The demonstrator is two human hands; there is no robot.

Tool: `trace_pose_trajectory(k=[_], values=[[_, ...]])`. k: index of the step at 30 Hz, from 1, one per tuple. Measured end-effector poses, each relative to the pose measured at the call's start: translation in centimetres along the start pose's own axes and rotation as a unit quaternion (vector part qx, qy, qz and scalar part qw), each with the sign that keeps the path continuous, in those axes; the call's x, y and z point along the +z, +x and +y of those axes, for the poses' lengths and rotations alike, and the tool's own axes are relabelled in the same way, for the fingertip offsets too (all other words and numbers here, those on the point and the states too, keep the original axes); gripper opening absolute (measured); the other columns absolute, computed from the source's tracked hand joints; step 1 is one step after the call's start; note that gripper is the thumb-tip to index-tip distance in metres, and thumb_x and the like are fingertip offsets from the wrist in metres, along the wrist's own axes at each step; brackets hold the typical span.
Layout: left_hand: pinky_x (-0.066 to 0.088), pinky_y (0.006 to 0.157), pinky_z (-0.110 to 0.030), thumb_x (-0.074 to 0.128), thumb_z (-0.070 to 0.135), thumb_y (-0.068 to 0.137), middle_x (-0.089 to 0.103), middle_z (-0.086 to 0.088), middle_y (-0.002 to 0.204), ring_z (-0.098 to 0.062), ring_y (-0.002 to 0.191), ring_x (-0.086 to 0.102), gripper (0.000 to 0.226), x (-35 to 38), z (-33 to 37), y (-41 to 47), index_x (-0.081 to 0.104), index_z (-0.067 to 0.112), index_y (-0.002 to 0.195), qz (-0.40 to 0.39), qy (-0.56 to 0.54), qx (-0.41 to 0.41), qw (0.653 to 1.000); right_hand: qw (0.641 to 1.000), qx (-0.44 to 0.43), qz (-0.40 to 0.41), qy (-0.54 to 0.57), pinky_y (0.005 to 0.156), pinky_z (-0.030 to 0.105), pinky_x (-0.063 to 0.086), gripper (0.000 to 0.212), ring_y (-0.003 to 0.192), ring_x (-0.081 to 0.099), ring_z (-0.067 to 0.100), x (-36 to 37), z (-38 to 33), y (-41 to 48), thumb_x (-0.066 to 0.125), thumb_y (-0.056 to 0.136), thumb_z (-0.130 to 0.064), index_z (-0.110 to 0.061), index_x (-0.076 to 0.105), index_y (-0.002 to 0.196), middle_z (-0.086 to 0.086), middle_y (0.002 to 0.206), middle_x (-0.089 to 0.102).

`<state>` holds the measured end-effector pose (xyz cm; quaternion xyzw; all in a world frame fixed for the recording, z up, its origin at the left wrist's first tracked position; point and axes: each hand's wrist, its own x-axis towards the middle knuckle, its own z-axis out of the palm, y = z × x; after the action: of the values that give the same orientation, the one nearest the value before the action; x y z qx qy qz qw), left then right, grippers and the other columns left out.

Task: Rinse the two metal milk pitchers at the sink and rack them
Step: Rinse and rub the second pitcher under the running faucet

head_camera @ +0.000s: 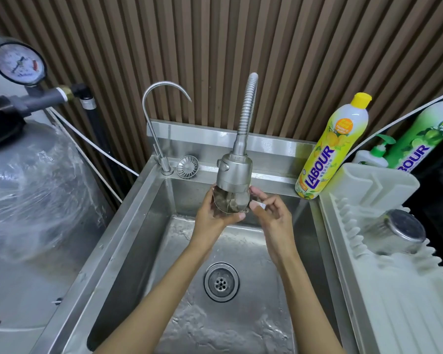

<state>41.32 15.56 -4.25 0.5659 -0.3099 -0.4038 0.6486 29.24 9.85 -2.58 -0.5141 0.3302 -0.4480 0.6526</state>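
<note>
A metal milk pitcher [228, 203] is held under the flexible spray faucet [234, 172], its upper part hidden by the spray head, and water runs into it. My left hand [212, 213] grips its body from the left and below. My right hand [269, 213] pinches its handle side with thumb and fingertips. A second metal pitcher [397, 232] stands upside down on the white drying rack [394, 290] to the right of the sink.
The steel sink [128, 238] is wet, with a drain [221, 281] in the middle. A thin gooseneck tap [159, 129] and a loose strainer [187, 166] sit on the back ledge. A yellow dish soap bottle [330, 149] stands at the right. A wrapped tank [28, 187] stands at the left.
</note>
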Motion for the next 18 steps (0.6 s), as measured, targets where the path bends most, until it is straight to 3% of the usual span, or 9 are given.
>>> trace_pose_trajectory(k=[3, 6, 10, 14, 16, 18], values=[[0.051, 0.087, -0.026, 0.084, 0.019, 0.057, 0.067, 0.002, 0.11, -0.015, 0.102, 0.064, 0.071, -0.4, 0.0, -0.9, 0.053, 0.025, 0.12, 0.027, 0.081, 0.075, 0.994, 0.99, 0.049, -0.027, 0.127, 0.095, 0.04, 0.049, 0.024, 0.108, 0.064, 0.025, 0.0, 0.8, -0.6, 0.061, 0.081, -0.003, -0.012, 0.042, 0.07, 0.007, 0.126, 0.063], [0.045, 0.092, -0.02, 0.081, 0.03, 0.056, 0.061, 0.002, 0.116, -0.011, 0.106, 0.058, 0.081, -0.7, 0.7, -1.5, 0.05, 0.018, 0.13, 0.055, 0.171, 0.141, 0.974, 0.983, 0.071, -0.032, 0.167, 0.099, 0.043, 0.047, 0.023, 0.093, 0.067, 0.024, 0.4, 1.3, -1.1, 0.06, 0.082, -0.007, -0.011, 0.041, 0.07, 0.016, 0.127, 0.059], [0.041, 0.096, -0.015, 0.08, 0.034, 0.057, 0.054, 0.0, 0.122, -0.008, 0.113, 0.051, 0.088, -0.8, 1.5, -1.8, 0.046, 0.013, 0.135, 0.069, 0.221, 0.184, 0.955, 0.981, 0.081, -0.018, 0.177, 0.091, 0.035, 0.053, 0.02, 0.089, 0.064, 0.022, 1.1, 1.0, -1.4, 0.056, 0.087, -0.007, -0.01, 0.042, 0.073, 0.006, 0.096, 0.066], [0.046, 0.091, -0.028, 0.07, 0.063, 0.053, 0.052, 0.003, 0.106, -0.016, 0.105, 0.055, 0.084, -0.5, 1.5, -2.3, 0.047, 0.036, 0.128, 0.126, 0.245, 0.17, 0.946, 0.996, 0.071, 0.014, 0.053, 0.082, 0.038, 0.058, 0.014, 0.093, 0.064, 0.03, 1.4, -0.5, -1.4, 0.057, 0.091, -0.012, -0.008, 0.047, 0.082, 0.01, 0.085, 0.066], [0.046, 0.086, -0.022, 0.067, 0.068, 0.051, 0.049, 0.007, 0.097, -0.009, 0.096, 0.055, 0.076, 0.0, 1.5, -3.0, 0.043, 0.048, 0.12, 0.145, 0.233, 0.156, 0.949, 0.997, 0.07, 0.032, -0.028, 0.075, 0.037, 0.06, 0.016, 0.086, 0.065, 0.028, 1.3, -1.7, -1.3, 0.059, 0.09, -0.016, -0.007, 0.048, 0.082, 0.014, 0.084, 0.066], [0.046, 0.085, -0.017, 0.065, 0.071, 0.05, 0.053, 0.009, 0.096, -0.002, 0.093, 0.056, 0.074, 0.4, 1.3, -3.4, 0.05, 0.042, 0.117, 0.152, 0.225, 0.134, 0.953, 0.991, 0.064, 0.051, -0.109, 0.067, 0.036, 0.061, 0.019, 0.084, 0.066, 0.028, 1.2, -2.6, -1.1, 0.063, 0.087, -0.02, -0.007, 0.05, 0.08, 0.019, 0.087, 0.067]])
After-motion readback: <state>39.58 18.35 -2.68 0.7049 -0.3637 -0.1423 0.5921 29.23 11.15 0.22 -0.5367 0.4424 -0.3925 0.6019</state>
